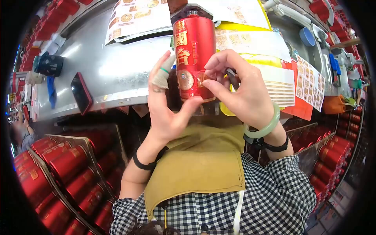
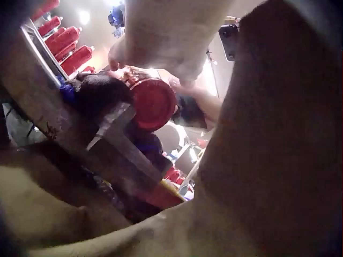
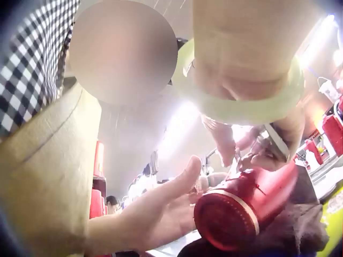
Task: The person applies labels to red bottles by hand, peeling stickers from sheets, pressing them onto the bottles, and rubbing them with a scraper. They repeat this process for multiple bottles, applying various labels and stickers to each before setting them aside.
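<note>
A red bottle point(image 1: 203, 39) with gold characters lies with its neck toward a dark angular holder point(image 1: 178, 15) and its base toward the person. Thumb and index finger of the right hand point(image 1: 252, 92) pinch a small gold label point(image 1: 201, 78) at the bottle's lower side. A dark slim tool point(image 1: 234, 80) is tucked in that hand's other fingers. The left hand point(image 1: 166, 117) lies along the bottle's left side, its fingers fairly straight and thumb by the base. A beige finger cover point(image 1: 161, 76) wraps one left finger. The right wrist view shows the bottle's round base point(image 3: 225, 222).
Sheets of gold labels point(image 1: 137, 15) lie on the metal table point(image 1: 117, 82), with more sheets point(image 1: 311, 78) at right. A phone point(image 1: 81, 93) and a dark jar point(image 1: 48, 64) stand left. Crates of red bottles point(image 1: 68, 160) flank the person. A blue bowl point(image 1: 306, 36) sits far right.
</note>
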Available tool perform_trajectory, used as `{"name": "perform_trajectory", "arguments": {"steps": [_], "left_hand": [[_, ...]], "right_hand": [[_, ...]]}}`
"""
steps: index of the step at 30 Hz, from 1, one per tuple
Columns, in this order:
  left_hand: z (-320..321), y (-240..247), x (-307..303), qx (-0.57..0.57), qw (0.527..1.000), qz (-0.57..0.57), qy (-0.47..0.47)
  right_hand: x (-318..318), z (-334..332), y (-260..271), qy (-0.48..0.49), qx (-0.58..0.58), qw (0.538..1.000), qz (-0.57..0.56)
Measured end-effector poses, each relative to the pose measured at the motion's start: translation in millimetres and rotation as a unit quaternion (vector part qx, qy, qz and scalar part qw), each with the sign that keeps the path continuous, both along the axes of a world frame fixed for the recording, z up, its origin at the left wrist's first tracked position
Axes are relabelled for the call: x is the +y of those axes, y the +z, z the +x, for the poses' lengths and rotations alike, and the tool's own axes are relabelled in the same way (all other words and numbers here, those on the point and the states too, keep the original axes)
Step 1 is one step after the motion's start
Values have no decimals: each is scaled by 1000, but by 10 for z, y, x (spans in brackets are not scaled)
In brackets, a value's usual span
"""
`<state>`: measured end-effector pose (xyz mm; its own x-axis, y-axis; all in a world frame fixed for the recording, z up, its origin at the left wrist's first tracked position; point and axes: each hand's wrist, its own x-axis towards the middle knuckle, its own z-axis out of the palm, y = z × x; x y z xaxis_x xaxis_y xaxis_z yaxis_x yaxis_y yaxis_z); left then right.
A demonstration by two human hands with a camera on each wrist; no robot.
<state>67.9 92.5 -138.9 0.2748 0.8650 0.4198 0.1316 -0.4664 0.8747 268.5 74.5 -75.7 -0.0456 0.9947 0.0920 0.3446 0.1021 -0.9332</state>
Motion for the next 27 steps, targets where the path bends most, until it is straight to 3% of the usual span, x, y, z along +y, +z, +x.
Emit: {"name": "perform_trajectory", "arguments": {"steps": [1,4,9,17,18,22,27], "left_hand": [[12,6,-1,-59,996,-72,-14],[-14,24,87,-67,989,-129,-14],[25,322,178,-77,954,-270,-106],[0,308,212,-65,947,-296,-107],[-6,274,222,-89,945,-293,-115],[-10,187,262,-143,939,-284,-127],[-43,219,280,-156,925,-323,-123]], "right_hand": [[-1,3,18,0,-2,1000,-17],[30,46,-1,6,1,998,-59],[69,75,-109,5,9,997,-71],[77,283,-209,30,74,987,-142],[63,304,-193,35,130,973,-189],[24,345,-265,19,183,960,-212],[-15,324,-412,-25,165,968,-187]]}}
